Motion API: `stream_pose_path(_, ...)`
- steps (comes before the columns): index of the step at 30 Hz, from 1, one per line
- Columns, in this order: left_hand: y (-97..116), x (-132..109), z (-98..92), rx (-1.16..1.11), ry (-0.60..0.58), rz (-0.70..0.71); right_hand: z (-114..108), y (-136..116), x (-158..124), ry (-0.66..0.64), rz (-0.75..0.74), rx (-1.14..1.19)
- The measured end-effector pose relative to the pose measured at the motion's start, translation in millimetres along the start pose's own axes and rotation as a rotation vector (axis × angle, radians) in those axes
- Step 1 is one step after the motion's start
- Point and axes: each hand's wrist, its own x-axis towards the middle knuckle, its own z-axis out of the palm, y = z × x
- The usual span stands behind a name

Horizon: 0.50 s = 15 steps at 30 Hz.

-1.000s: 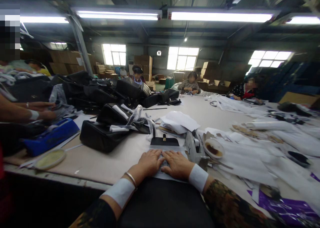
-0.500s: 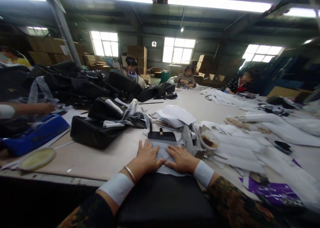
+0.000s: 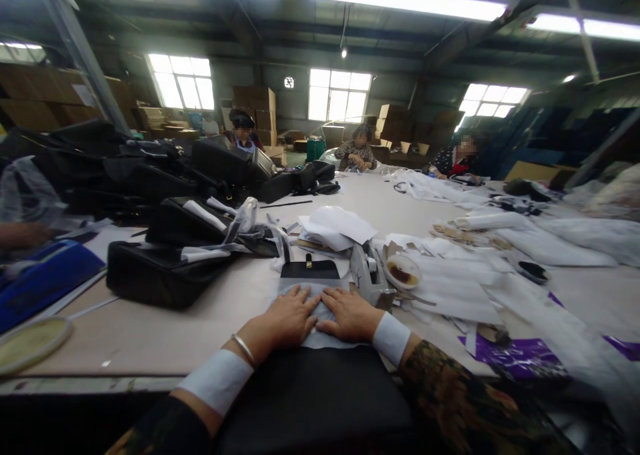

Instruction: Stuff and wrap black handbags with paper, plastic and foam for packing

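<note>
1. Both hands are flat and palm-down, gripping nothing. My left hand [image 3: 286, 319] and right hand [image 3: 353, 315] lie side by side, fingertips almost meeting, on the pale sheet [image 3: 311, 287].
2. The sheet lies at the near edge of the table [image 3: 200, 325]. It covers the lower part of the black flap piece [image 3: 310, 269], whose gold clasp [image 3: 309, 262] shows at the far edge.
3. The near end of the sheet overlaps the black panel [image 3: 315, 395] right in front of me.
4. Step in hand, as I read it: pressing and smoothing the sheet down over the flap. It is laid on, not yet folded round.
5. The next move calls for even pressure outward from the centre, keeping the sheet square to the flap, with one palm anchoring while the other works the edge.
6. It's tight on the right: the metal tool [image 3: 367, 278] is just beside my right fingers, and the dish of brown stuff [image 3: 403, 273] sits right behind it. Best not to nudge either.
7. On the left, the black bag [image 3: 160, 275] is clear of my hand. Co-workers are seated at the far end, well apart.
</note>
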Motion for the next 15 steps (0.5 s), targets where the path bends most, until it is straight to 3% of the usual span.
stream_pose_path(4, 2, -10, -3.4, -0.043, -0.015, -0.111, 3, 3, -1, 0.019, -0.023, 0.057)
stream_pose_path(9, 6, -9, -12.5, -0.094, -0.094, -0.131, 0, 5, -1, 0.0, -0.024, 0.117)
stream_pose_path(15, 7, -1, -12.6, -0.105, -0.091, -0.158, -10, 7, -20, 0.033, 0.037, 0.118)
